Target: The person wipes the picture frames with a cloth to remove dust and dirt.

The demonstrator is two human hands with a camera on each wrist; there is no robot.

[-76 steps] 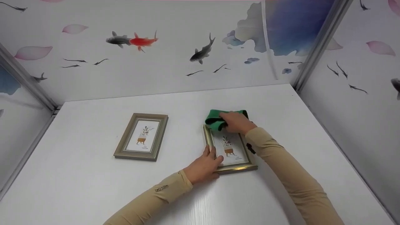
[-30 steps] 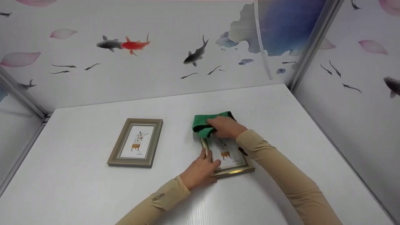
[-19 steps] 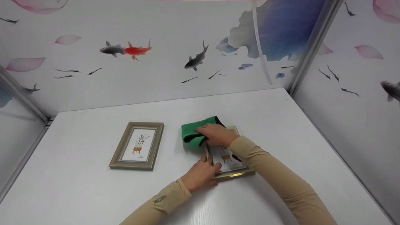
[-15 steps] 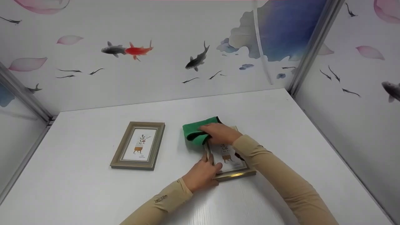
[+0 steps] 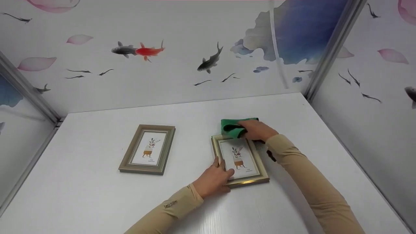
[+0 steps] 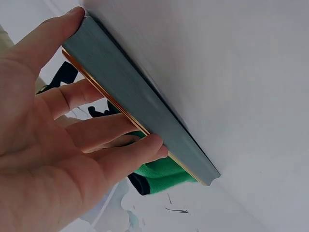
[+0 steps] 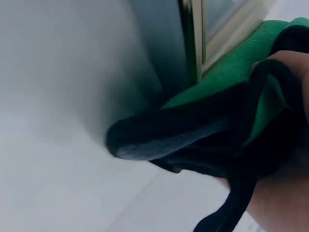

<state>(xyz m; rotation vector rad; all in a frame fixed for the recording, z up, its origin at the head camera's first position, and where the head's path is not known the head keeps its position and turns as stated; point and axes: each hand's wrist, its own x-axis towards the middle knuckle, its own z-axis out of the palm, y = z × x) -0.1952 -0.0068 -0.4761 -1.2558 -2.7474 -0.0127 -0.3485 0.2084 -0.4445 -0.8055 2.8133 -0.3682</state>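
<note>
A gold-edged picture frame [image 5: 264, 169] with a plant print lies slightly turned on the white table. The left hand [image 5: 213, 178] grips its lower left corner and left side; in the left wrist view the fingers and thumb of that hand [image 6: 72, 140] lie along the frame's edge [image 6: 130, 92]. At the frame's top edge, the right hand [image 5: 258, 130] holds a folded green cloth [image 5: 229, 125] with black trim. In the right wrist view the cloth [image 7: 227, 72] covers a corner of the frame [image 7: 197, 43], and part of the right hand [image 7: 285, 198] shows behind it.
A second frame [image 5: 126, 156], greyish brown with a similar print, lies flat to the left on the table [image 5: 81, 191]. White panels with painted fish and petals stand behind [image 5: 182, 65] and on both sides, joined by metal posts [image 5: 338, 48].
The right hand and the cloth have moved right from the frame's upper left corner to its top edge, uncovering the print. The left hand keeps its grip, and the view has shifted slightly.
</note>
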